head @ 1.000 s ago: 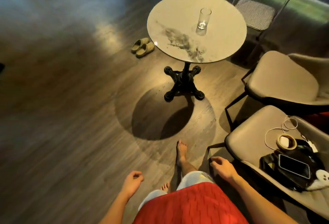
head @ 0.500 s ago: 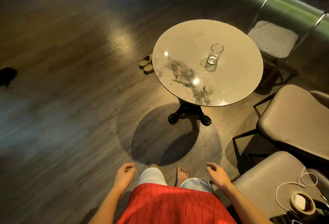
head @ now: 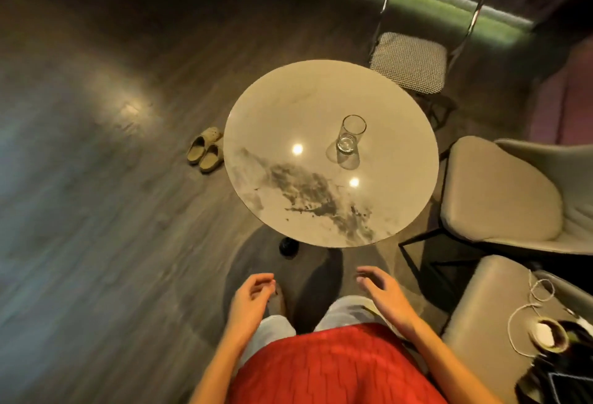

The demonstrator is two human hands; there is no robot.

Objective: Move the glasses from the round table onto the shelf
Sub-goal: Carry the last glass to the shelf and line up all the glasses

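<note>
1. The round table (head: 401, 102) has a smooth, glossy pale top with a dark smoky marbling streak running across its near half, and two bright light spots reflect off the surface.
2. One glass (head: 350, 134), a clear straight-sided tumbler, stands upright on the table, right of its centre (its thick base catches the light and it throws a faint shadow toward the viewer).
3. The left hand (head: 250, 301) hangs low in front of the red ribbed garment (head: 330, 368), fingers loosely curled, grasping nothing.
4. The right hand (head: 385, 294) is held likewise, fingers relaxed and slightly spread, empty, well short of the table edge.
5. A pair of soft, rounded beige slippers (head: 205, 150) lies on the dark wood-grain floor left of the table.
6. Beyond the table is a chrome-framed chair with a checked woven seat (head: 409, 62); to the right sit two padded beige chairs (head: 500, 192), the nearer one carrying a coiled white cable (head: 526, 304).
</note>
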